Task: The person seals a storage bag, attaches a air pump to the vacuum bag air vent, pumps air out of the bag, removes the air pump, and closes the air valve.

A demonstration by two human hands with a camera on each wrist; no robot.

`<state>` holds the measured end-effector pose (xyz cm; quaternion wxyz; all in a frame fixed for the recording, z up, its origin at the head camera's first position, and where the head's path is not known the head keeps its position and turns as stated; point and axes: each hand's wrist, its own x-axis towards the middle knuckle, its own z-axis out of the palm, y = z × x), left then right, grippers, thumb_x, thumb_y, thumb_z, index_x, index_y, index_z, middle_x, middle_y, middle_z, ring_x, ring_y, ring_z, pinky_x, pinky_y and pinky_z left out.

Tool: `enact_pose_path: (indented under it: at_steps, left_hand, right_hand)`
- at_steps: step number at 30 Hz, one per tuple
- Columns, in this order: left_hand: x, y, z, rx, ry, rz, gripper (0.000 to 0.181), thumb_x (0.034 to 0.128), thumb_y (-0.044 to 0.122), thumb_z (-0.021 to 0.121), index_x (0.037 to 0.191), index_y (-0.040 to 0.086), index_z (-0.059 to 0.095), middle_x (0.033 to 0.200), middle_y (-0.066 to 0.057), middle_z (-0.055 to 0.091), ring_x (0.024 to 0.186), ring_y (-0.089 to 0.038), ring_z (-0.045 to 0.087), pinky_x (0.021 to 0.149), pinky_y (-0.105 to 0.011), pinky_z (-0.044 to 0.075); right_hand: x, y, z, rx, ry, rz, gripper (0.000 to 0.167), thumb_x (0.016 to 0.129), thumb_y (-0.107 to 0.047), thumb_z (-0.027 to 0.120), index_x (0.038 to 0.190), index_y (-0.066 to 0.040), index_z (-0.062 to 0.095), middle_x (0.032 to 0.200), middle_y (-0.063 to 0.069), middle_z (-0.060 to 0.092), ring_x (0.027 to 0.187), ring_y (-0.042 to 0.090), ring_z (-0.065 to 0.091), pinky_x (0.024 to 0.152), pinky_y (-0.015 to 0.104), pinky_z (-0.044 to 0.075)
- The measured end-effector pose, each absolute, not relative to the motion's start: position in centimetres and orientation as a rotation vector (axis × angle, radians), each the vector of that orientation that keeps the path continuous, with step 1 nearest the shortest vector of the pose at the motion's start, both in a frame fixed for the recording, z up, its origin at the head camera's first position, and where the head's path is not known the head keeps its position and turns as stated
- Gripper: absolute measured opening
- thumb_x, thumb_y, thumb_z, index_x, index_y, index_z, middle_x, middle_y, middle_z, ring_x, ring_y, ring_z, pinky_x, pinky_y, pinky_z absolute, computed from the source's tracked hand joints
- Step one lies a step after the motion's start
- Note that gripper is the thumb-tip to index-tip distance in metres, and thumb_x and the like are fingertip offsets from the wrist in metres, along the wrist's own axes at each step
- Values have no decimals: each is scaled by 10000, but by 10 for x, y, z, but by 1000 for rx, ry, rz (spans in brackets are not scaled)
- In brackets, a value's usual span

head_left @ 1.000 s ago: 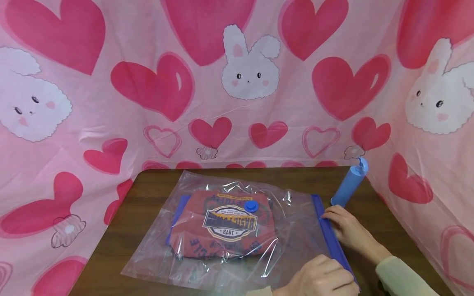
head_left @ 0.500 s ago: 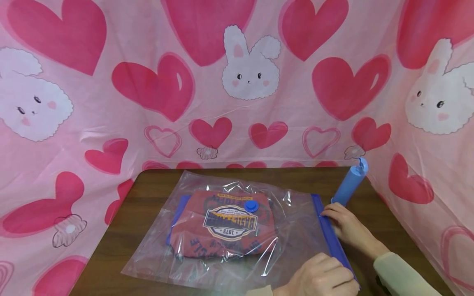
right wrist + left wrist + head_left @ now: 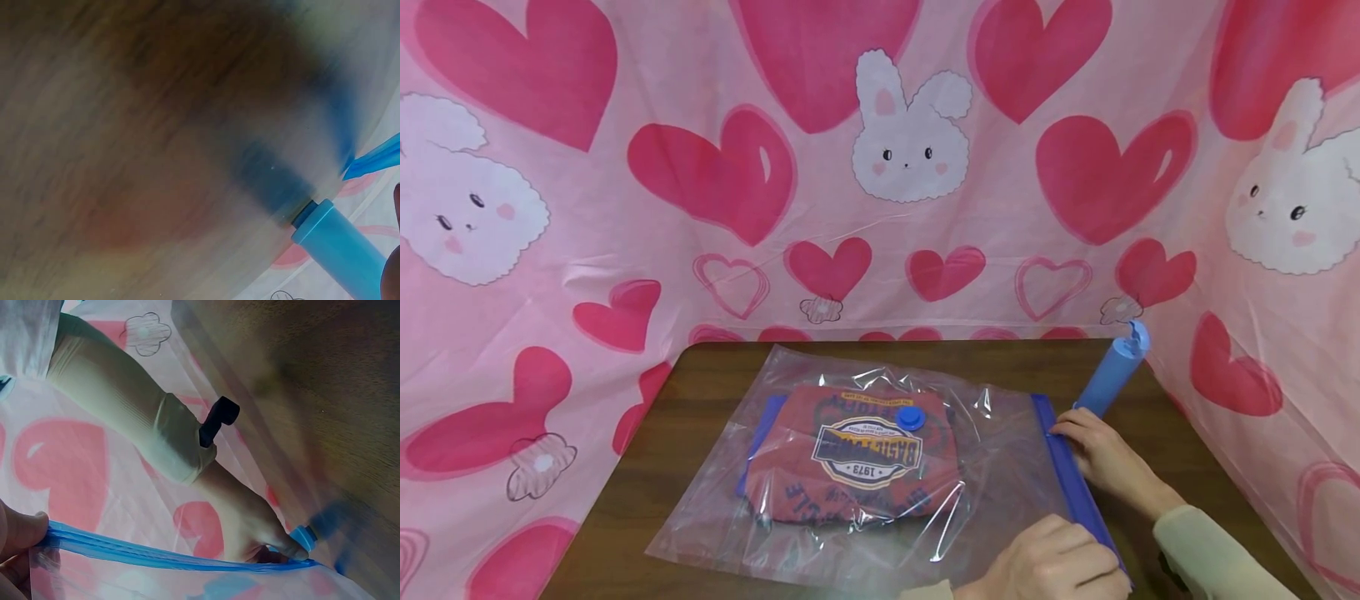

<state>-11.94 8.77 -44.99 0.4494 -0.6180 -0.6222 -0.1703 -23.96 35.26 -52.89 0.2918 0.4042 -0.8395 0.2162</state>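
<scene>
Head view: a clear bag (image 3: 1000,467) lies on the table (image 3: 636,492), with a folded red shirt (image 3: 861,504) inside and a round blue valve (image 3: 910,418) above the shirt. Both hands are at the bag's right edge: the left hand (image 3: 1048,562) pinches the blue strip (image 3: 1067,475) near its close end, the right hand (image 3: 1105,458) pinches it towards the bag's far corner, just beside the blue pump (image 3: 1108,379). The step looks like closing the strip; next seems to call for firm pinching along it. The shirt is left of both hands, touching neither.
</scene>
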Motion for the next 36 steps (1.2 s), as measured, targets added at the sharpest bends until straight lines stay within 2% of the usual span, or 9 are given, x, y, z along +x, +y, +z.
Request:
enact_pose_path:
  at_steps: [4,11,19,36]
  left_hand:
    - [-120,88,-450,-1523,-1535,-423,181,1025,263,600,977,282,773,950,178,661,965,24,589,884,-117,404]
    - [-118,88,-449,-1523,-1556,-437,171,1025,276,611,974,291,774,950,184,656,958,33,579,872,-102,388]
    - [-121,88,-447,-1523,-1538,-440,176,1022,255,606,974,274,773,953,171,659,956,26,582,873,-105,395]
    - [-120,88,-449,-1526,-1527,-425,183,1030,249,597,985,270,772,969,165,666,977,15,591,888,-118,405]
  right_hand:
    - [-242,353,-529,1068,-2251,576,276,747,96,700,1004,6,745,1033,126,703,955,240,627,923,185,438]
    - [-246,355,-532,1062,-2254,580,235,780,58,678,1000,10,744,1032,135,702,963,257,634,931,178,434]
    - [-252,354,-532,1043,-2268,548,253,752,122,721,973,2,742,1010,105,698,952,216,619,896,175,448]
    - [-262,358,-537,1047,-2281,506,248,750,109,721,972,3,738,1010,118,687,958,245,612,903,225,442]
